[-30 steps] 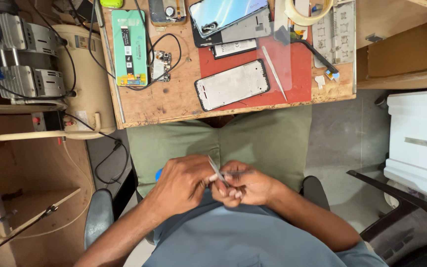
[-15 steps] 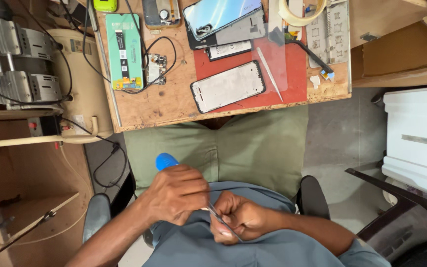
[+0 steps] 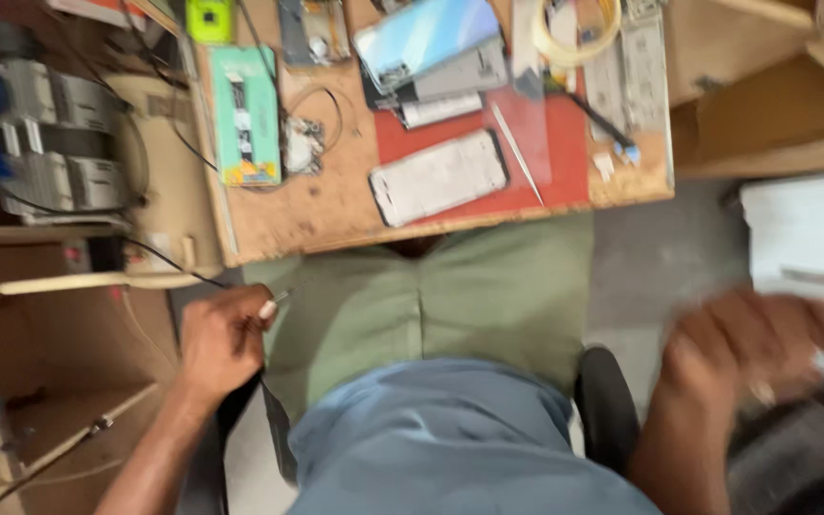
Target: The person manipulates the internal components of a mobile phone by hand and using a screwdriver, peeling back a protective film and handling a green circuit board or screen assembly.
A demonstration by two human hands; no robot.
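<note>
My left hand [image 3: 221,343] is out to the left of my lap, fingers closed around thin metal tweezers [image 3: 276,301] whose tip pokes out toward the bench edge. My right hand [image 3: 751,343] is blurred, far out to the right beside the black chair seat [image 3: 607,405], fingers loosely spread; nothing shows in it. On the wooden bench [image 3: 336,205] above my green trousers lies a white phone frame [image 3: 439,176] on a red mat [image 3: 526,157].
A green phone box [image 3: 245,114], a small circuit part with wires [image 3: 302,143], stacked phones [image 3: 431,43], a tape roll [image 3: 574,29] and a thin metal pick [image 3: 520,154] sit on the bench. A grey machine [image 3: 50,157] stands left; a white box [image 3: 808,248] right.
My hands were joined together over my lap on the tweezers; they have since parted. The left swung out left with the tweezers, the right swung far right. The view shifted.
</note>
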